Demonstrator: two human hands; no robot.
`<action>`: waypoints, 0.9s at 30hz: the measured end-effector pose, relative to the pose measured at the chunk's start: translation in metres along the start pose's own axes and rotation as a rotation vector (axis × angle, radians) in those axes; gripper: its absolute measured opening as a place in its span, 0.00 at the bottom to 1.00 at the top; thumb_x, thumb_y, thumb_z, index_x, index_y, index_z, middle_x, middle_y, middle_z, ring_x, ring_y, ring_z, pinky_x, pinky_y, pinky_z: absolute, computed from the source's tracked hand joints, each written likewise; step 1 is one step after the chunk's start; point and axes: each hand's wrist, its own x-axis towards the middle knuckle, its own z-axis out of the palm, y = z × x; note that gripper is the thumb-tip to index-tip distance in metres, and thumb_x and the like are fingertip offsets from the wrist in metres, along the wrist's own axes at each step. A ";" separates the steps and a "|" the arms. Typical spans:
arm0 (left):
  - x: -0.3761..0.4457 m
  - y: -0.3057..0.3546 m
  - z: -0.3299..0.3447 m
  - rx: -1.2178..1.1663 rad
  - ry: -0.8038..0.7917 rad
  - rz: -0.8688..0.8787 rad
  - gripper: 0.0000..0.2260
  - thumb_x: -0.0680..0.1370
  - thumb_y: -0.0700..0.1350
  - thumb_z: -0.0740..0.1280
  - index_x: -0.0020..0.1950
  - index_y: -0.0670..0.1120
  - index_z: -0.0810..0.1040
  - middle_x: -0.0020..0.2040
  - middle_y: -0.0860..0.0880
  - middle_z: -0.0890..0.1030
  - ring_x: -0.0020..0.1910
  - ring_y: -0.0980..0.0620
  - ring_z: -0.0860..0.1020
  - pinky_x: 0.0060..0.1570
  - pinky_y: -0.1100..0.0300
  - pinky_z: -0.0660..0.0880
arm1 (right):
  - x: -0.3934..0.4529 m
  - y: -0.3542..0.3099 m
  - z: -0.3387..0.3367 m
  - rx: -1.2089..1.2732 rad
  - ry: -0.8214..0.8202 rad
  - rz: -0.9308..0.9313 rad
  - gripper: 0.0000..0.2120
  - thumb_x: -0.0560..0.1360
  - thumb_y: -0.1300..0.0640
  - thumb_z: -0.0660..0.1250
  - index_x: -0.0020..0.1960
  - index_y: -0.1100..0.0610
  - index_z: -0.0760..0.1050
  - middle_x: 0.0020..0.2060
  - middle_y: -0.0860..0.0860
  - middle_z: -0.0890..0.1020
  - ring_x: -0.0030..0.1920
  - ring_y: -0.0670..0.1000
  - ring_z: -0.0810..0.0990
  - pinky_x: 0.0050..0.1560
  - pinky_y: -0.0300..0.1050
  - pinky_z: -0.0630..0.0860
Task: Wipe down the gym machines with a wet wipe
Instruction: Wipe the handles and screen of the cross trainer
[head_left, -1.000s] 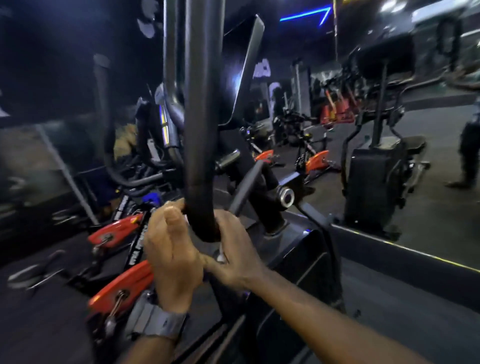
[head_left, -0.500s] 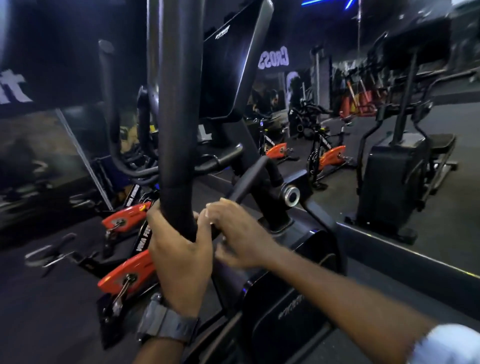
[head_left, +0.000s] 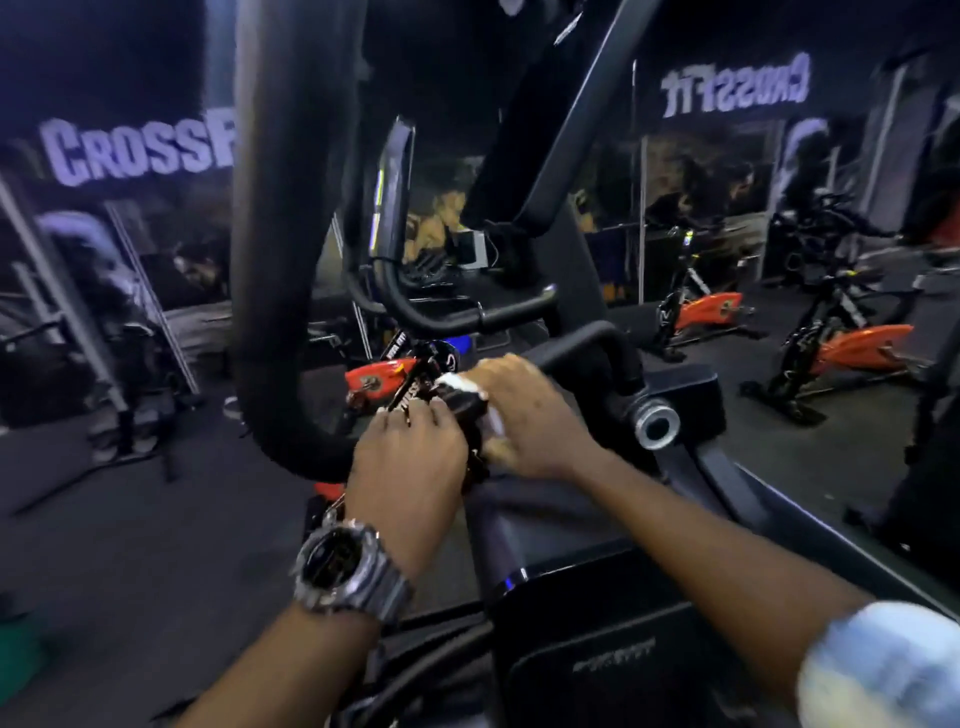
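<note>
Dim gym, orange bikes (head_left: 862, 351) far right. Right hand (head_left: 530, 415) grips wet wipe (head_left: 460, 383) round handlebar (head_left: 587, 345); left hand (head_left: 410, 457) curled beside it, grip unclear. Advise full wrap, steady pressure.

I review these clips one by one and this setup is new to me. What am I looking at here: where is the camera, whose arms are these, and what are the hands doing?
There is one view, from a camera worn on a person's head, looking forward and down, so the two arms coming in from the bottom edge are the wearer's own. The place is a dim gym with a mirrored wall. Right in front stands a black exercise machine with a thick padded handlebar curving down on the left. The left hand, with a watch on its wrist, and the right hand meet at a dark part of the machine below that bar. The right hand presses a white wipe onto it. What the left fingers hold is too blurred to tell. Orange spin bikes stand on the floor behind.
</note>
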 end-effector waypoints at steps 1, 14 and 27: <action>0.011 0.005 -0.006 0.029 -0.045 -0.008 0.13 0.73 0.45 0.68 0.55 0.43 0.80 0.43 0.46 0.83 0.39 0.44 0.83 0.37 0.55 0.76 | 0.000 0.021 -0.009 -0.015 -0.023 0.061 0.30 0.68 0.52 0.63 0.68 0.61 0.71 0.62 0.57 0.76 0.66 0.60 0.73 0.76 0.50 0.53; 0.081 0.022 0.025 -0.242 -0.256 -0.099 0.28 0.78 0.68 0.53 0.62 0.48 0.71 0.54 0.43 0.82 0.53 0.37 0.80 0.46 0.49 0.72 | 0.005 0.101 -0.021 0.033 0.080 0.176 0.19 0.82 0.51 0.51 0.58 0.53 0.79 0.51 0.51 0.82 0.55 0.54 0.77 0.59 0.49 0.67; 0.086 0.017 0.025 -0.192 -0.331 -0.061 0.27 0.73 0.62 0.68 0.64 0.48 0.68 0.53 0.46 0.81 0.49 0.40 0.80 0.41 0.54 0.69 | 0.012 0.121 -0.016 -0.055 0.250 0.291 0.12 0.80 0.56 0.57 0.39 0.53 0.72 0.33 0.49 0.75 0.37 0.53 0.74 0.48 0.57 0.74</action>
